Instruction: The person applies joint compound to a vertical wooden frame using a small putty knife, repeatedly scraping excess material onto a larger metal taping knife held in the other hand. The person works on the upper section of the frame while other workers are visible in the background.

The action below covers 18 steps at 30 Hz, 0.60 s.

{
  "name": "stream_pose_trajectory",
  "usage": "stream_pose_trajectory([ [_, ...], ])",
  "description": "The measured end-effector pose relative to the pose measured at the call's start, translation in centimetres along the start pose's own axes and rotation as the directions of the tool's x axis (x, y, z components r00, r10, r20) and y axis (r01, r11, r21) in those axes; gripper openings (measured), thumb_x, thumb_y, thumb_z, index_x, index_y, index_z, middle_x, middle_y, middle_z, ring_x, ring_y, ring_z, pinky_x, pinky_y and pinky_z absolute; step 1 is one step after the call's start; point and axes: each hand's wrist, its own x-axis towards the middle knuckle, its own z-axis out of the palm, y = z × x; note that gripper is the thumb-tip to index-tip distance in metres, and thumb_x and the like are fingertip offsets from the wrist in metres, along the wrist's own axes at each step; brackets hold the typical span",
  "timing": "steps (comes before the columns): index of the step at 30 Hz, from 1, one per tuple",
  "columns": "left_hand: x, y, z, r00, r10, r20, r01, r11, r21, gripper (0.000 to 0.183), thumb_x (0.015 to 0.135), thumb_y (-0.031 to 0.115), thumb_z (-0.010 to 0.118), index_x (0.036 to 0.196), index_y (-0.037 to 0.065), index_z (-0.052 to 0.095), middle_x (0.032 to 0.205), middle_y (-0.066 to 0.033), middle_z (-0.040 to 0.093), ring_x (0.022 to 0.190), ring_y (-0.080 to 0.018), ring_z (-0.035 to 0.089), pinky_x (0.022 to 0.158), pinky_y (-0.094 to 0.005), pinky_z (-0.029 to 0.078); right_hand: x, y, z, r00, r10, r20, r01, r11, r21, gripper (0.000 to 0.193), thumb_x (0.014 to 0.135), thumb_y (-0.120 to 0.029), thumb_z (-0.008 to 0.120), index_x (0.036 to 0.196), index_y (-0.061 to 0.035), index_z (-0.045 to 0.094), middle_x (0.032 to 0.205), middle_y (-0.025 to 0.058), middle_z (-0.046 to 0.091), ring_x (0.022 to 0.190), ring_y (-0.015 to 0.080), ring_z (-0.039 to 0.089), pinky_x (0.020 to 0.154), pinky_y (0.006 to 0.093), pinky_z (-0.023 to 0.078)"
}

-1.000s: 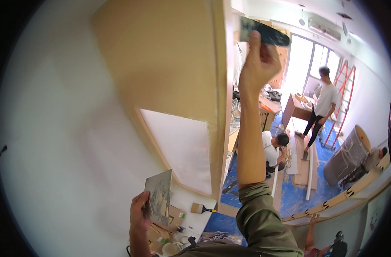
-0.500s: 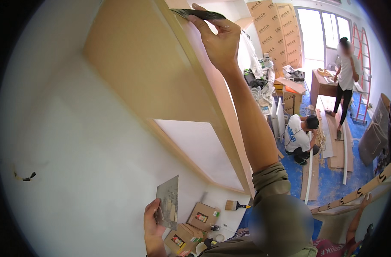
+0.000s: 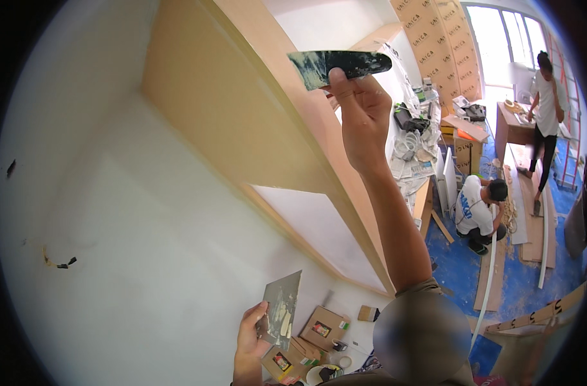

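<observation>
My right hand (image 3: 365, 125) is raised and closed around a putty knife (image 3: 354, 63) with a dark handle. Pale filler smears its blade, which is turned broadside and looks apart from the wooden panel's edge (image 3: 267, 77). Lower down, my left hand (image 3: 249, 331) grips a flat grey metal plate (image 3: 282, 302) by its side. Several streaks of cream filler lie on the plate's face. Between the hands runs the tan wooden cabinet panel (image 3: 210, 96), with a white recessed section (image 3: 322, 225) toward its lower end.
Beside the panel is a white wall (image 3: 145, 257) with wires poking out (image 3: 65, 262). Below are cardboard boxes (image 3: 322, 328) and a paintbrush (image 3: 368, 313). One person crouches (image 3: 476, 212) and another stands (image 3: 547, 109) over blue floor sheeting (image 3: 454, 276) with long boards. A red ladder (image 3: 571, 141) leans behind.
My right hand has drawn the putty knife back from the panel's edge and turned its blade broadside. My left hand still holds the plate. The whole view has shifted a little.
</observation>
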Motion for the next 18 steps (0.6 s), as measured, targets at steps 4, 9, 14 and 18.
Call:
stream_pose_trajectory([
  [4, -1.0, 0.5, 1.3, 0.996, -0.009, 0.087, 0.008, 1.000, 0.012, 0.025, 0.091, 0.018, 0.055, 0.098, -0.005, 0.061, 0.086, -0.0134, 0.067, 0.069, -0.0198, 0.067, 0.061, -0.0308, 0.056, 1.5, -1.9, 2.0, 1.000, -0.019, -0.009, 0.019, 0.999, -0.038, 0.027, 0.092, -0.019, 0.061, 0.076, 0.0031, 0.063, 0.068, 0.0008, 0.059, 0.062, 0.0034, 0.045, 0.054, 0.0203, 0.034],
  [9, -1.2, 0.2, 0.8, 0.988, 0.005, 0.154, 0.000, 0.999, -0.032, 0.025, 0.091, 0.018, 0.057, 0.099, -0.006, 0.059, 0.088, -0.0122, 0.065, 0.074, -0.0190, 0.066, 0.065, -0.0310, 0.056, 4.4, -0.2, 4.1, 0.994, -0.070, 0.082, 0.071, 0.997, -0.003, 0.016, 0.086, -0.007, 0.065, 0.079, 0.0075, 0.063, 0.069, 0.0044, 0.064, 0.060, 0.0054, 0.053, 0.051, 0.0208, 0.040],
  [14, -1.3, -0.3, 0.7, 0.993, -0.001, 0.122, 0.014, 0.994, -0.106, 0.023, 0.090, 0.016, 0.060, 0.099, -0.005, 0.059, 0.088, -0.0097, 0.064, 0.077, -0.0172, 0.064, 0.067, -0.0311, 0.055, 7.1, 0.2, 7.2, 0.945, -0.312, 0.101, 0.318, 0.946, -0.054, 0.020, 0.087, -0.011, 0.064, 0.080, 0.0068, 0.062, 0.067, 0.0078, 0.065, 0.061, 0.0106, 0.062, 0.054, 0.0245, 0.048],
  [18, -0.3, -1.2, -0.4, 0.997, -0.011, 0.076, 0.023, 0.988, -0.150, 0.021, 0.088, 0.016, 0.063, 0.098, -0.003, 0.060, 0.088, -0.0074, 0.064, 0.079, -0.0163, 0.063, 0.068, -0.0321, 0.054, 7.0, -1.8, 8.8, 0.945, -0.297, 0.136, 0.322, 0.919, -0.226, 0.018, 0.090, -0.012, 0.063, 0.090, 0.0067, 0.063, 0.074, 0.0075, 0.066, 0.070, 0.0105, 0.064, 0.067, 0.0260, 0.054],
])
